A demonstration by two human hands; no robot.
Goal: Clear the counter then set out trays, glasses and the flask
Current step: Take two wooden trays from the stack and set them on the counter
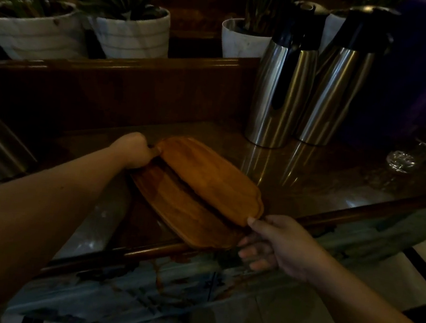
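Wooden, stiff, probably light — upper tray [210,177] tilted over lower tray [189,212] at counter [325,180] six o'clock. Left hand [134,151] gripping ten o'clock end, right hand [274,241] pinching four o'clock end — best held there.

A dark glossy wooden counter [311,179] carries two wooden trays [187,206] at its near edge (the upper one tilted over the lower). Two steel flasks [282,89] stand side by side far right; glasses [422,154] lie blurred at the right edge.
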